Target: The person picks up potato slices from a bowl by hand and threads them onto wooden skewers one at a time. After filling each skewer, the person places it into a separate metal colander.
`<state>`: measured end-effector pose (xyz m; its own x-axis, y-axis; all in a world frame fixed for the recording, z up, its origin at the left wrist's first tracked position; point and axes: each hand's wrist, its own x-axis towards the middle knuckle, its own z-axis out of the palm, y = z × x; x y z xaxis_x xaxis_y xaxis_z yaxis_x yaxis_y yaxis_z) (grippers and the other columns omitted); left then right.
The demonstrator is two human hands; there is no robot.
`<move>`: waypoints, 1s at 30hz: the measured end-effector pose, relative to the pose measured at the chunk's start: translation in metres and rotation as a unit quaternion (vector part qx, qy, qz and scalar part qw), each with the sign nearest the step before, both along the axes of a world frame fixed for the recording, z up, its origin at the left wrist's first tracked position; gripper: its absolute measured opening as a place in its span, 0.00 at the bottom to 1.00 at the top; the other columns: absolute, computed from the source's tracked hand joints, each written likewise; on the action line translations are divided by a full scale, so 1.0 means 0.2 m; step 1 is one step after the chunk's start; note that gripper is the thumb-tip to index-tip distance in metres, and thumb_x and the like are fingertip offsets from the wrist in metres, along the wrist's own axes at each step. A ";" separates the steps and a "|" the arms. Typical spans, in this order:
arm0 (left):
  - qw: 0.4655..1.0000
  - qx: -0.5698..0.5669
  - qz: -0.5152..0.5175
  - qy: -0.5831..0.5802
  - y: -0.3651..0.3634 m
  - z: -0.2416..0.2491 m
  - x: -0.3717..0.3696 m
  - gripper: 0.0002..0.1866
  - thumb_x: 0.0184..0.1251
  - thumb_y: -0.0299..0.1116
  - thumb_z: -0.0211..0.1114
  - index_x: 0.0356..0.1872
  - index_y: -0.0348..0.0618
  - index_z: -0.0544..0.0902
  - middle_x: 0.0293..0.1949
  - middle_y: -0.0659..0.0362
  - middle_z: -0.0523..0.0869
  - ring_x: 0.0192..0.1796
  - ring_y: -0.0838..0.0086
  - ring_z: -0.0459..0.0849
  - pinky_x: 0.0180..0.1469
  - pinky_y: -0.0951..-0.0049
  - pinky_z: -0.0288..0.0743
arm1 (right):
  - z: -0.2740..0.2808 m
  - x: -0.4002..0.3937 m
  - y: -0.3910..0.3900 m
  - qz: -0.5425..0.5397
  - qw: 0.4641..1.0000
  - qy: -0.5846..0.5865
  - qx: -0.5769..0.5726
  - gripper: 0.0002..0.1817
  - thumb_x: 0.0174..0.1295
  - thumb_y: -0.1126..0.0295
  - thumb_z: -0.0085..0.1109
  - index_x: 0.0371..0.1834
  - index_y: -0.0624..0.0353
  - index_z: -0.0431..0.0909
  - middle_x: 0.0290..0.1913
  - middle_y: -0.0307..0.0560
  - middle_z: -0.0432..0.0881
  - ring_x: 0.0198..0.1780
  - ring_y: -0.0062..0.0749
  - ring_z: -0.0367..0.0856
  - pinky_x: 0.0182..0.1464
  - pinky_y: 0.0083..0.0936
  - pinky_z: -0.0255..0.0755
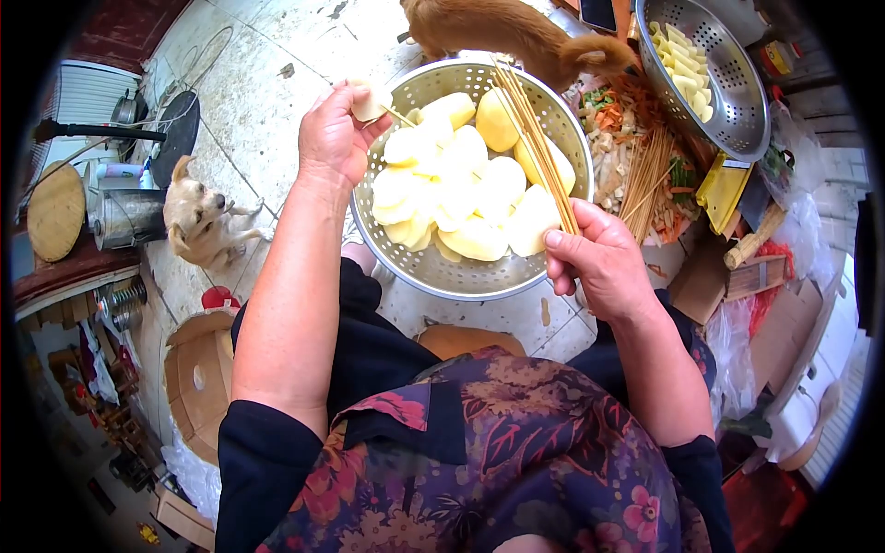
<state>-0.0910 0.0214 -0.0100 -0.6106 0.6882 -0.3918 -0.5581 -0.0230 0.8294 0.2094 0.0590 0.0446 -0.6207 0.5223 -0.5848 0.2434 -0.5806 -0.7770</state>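
Observation:
My left hand [334,138] pinches a pale potato slice [371,101] over the left rim of a metal colander [433,281]. A thin stick, apparently a skewer [400,117], juts from beside that slice toward the bowl. My right hand [601,263] is closed around the lower end of a bundle of bamboo skewers [539,138], which slants up across the colander's right side. Under both hands lie several potato slices [452,180], bright and partly overexposed, along with whole peeled potatoes [498,120] at the back and right.
A second colander [737,111] with cut yellowish pieces [680,66] stands at upper right. Vegetable scraps [613,157] and more skewers [648,180] lie below it. A pale dog [198,221] is at the left, a brown dog [516,32] behind the colander. A cardboard box [198,387] sits lower left.

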 end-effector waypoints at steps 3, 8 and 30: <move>1.000 0.004 0.005 0.015 0.00 0.01 0.01 0.10 0.62 0.27 0.57 0.45 0.40 0.76 0.39 0.56 0.80 0.38 0.69 0.81 0.38 0.68 0.82 | 0.00 0.00 0.00 0.000 1.000 0.000 0.002 0.06 0.65 0.68 0.56 0.40 0.58 0.76 0.22 0.34 0.76 0.18 0.14 0.72 0.20 0.10 0.64; 0.999 -0.005 0.003 0.043 0.00 0.02 0.03 0.12 0.63 0.26 0.57 0.47 0.37 0.75 0.40 0.55 0.79 0.40 0.68 0.81 0.40 0.66 0.83 | -0.01 0.00 0.00 -0.001 1.000 0.000 0.005 0.06 0.65 0.68 0.56 0.40 0.58 0.75 0.22 0.34 0.76 0.18 0.14 0.72 0.20 0.10 0.64; 0.995 -0.038 -0.044 0.078 0.02 0.07 0.12 0.10 0.70 0.31 0.51 0.47 0.37 0.75 0.40 0.55 0.81 0.40 0.67 0.83 0.44 0.63 0.82 | -0.02 -0.02 0.00 0.017 0.999 0.001 0.027 0.09 0.65 0.71 0.54 0.46 0.61 0.75 0.24 0.34 0.75 0.20 0.14 0.71 0.22 0.11 0.67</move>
